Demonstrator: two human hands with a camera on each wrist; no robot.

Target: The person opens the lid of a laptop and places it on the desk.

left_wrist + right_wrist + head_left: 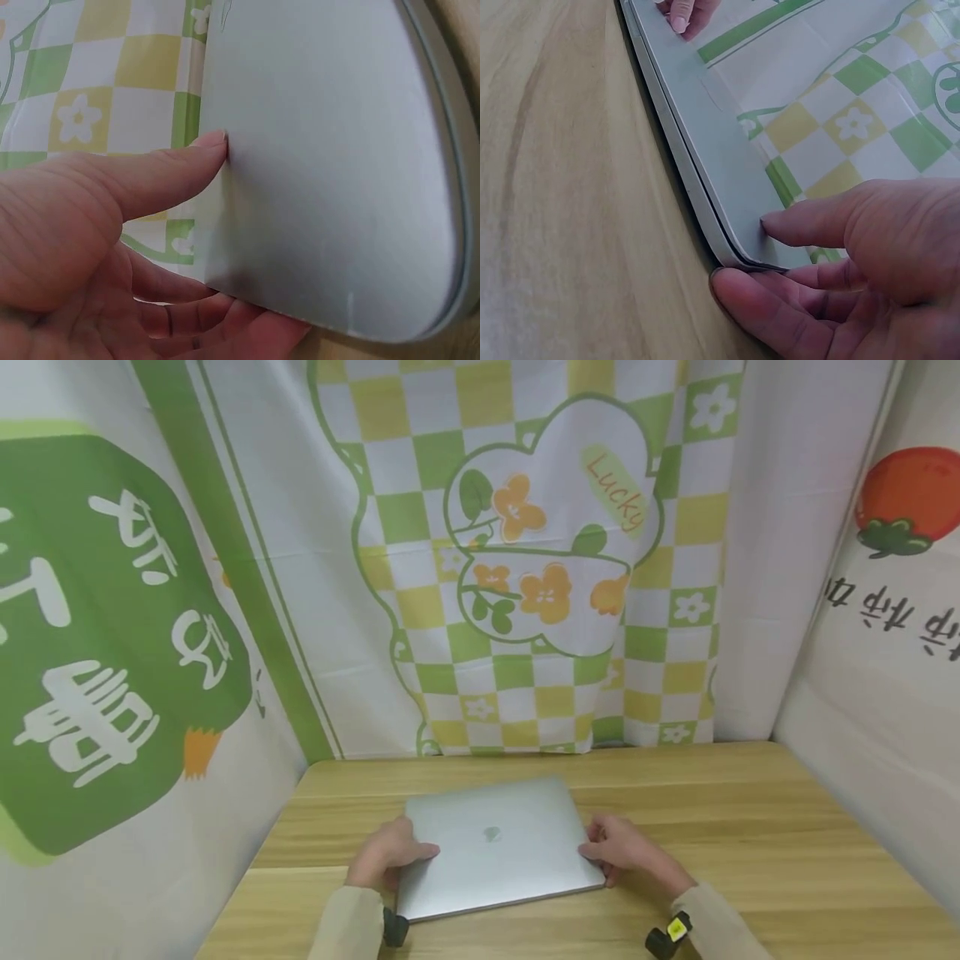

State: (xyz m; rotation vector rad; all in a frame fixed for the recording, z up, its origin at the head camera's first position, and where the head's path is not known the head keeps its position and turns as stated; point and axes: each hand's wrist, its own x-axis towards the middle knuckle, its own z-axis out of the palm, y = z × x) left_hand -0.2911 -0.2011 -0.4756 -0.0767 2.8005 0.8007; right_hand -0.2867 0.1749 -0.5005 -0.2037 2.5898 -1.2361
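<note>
A closed silver laptop point(502, 860) with a logo on its lid lies at a slight slant over the wooden table. My left hand point(393, 852) grips its left side, thumb on the lid; in the left wrist view the fingers point(217, 322) curl beneath the edge. On the opposite side my right hand point(622, 847) holds the right edge near the front corner. The right wrist view shows that thumb point(802, 225) on top of the lid and the fingers point(772, 307) at the underside of the corner.
The wooden table point(712, 827) extends around the laptop on all sides. Behind it hangs a checkered green and yellow curtain point(525, 677). Printed cloth walls point(97, 635) close in the left and right. Small dark cameras point(663, 939) are strapped at both wrists.
</note>
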